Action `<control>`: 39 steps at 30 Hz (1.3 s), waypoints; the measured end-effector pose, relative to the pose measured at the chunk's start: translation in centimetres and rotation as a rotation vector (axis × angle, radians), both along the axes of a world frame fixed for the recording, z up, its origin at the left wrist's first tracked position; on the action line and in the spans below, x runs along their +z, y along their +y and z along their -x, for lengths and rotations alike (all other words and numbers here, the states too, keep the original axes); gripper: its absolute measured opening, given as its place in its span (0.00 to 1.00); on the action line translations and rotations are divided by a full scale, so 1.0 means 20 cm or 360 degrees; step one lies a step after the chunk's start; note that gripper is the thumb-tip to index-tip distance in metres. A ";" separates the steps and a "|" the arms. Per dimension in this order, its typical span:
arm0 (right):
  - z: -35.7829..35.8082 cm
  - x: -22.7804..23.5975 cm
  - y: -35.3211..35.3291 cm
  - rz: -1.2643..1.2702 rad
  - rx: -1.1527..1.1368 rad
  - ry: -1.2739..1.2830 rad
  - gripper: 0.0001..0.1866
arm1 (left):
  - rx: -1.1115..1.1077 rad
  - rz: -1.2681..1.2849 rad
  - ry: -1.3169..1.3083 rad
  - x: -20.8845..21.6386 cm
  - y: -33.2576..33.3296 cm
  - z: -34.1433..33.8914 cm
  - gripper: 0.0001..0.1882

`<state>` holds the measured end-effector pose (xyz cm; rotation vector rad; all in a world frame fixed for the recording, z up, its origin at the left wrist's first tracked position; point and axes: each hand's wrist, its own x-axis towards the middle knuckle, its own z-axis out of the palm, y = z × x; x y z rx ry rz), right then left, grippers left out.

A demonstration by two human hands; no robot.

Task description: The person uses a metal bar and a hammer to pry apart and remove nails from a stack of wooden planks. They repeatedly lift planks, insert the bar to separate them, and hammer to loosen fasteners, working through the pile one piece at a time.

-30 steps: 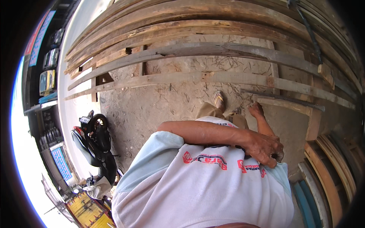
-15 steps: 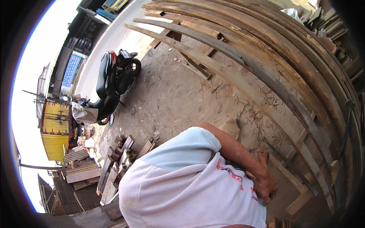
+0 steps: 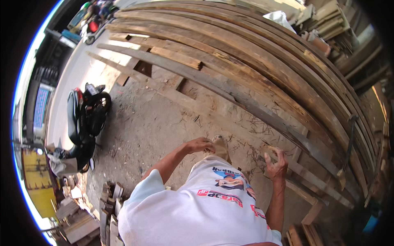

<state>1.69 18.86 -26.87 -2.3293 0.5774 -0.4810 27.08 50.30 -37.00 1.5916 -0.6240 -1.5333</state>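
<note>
Across the ground before the person, long boards (image 3: pixel 246 53) lie side by side on short crosspieces (image 3: pixel 178 84), most packed close, while a grey board (image 3: pixel 221 90) and a pale plank (image 3: pixel 316 179) lie apart on the near side. The plank is the nearest piece to the body; its middle shows only faintly. The right hand (image 3: pixel 276 165) is raised beside the plank, thumb and fingers parted with a wide gap, nothing seen between them; whether a fingertip touches the wood I cannot tell. The left hand (image 3: pixel 200 145) is over the trouser leg (image 3: pixel 221 149), away from the boards, fingers bent; nothing shows in it, but how narrow the fingers are I cannot tell. A dark bar (image 3: pixel 351 141) leans over the boards at the right.

Judging by how things lie, the setting-out of the boards looks largely done, and neither hand appears to be lifting one. No fastening can be made out, and how much handling is left cannot be told
</note>
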 end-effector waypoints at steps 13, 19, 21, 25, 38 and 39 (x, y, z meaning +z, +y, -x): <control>-0.49 -0.39 -0.26 -0.0605 0.0486 0.1756 0.65 | 0.2456 0.0170 0.0290 -0.13 0.53 -1.36 0.57; -0.43 -0.19 -0.15 -0.0376 0.0389 0.1463 0.62 | 0.2282 0.0310 0.0647 -0.25 0.51 -1.55 0.40; -0.47 -0.11 -0.12 -0.0138 0.0428 0.1402 0.61 | 0.2488 0.0623 0.0567 -0.29 0.65 -1.54 0.40; -0.30 -0.11 -0.01 0.0206 0.0315 0.1100 0.60 | 0.2607 0.0934 0.0359 -0.23 0.55 -1.33 0.39; 0.04 0.38 -0.12 0.0973 -0.0128 0.0626 0.54 | 0.2519 0.1376 0.0691 0.16 0.14 -0.79 0.54; 0.04 0.37 -0.13 0.1032 -0.0166 0.0617 0.55 | 0.2552 0.1407 0.0717 0.19 0.14 -0.78 0.54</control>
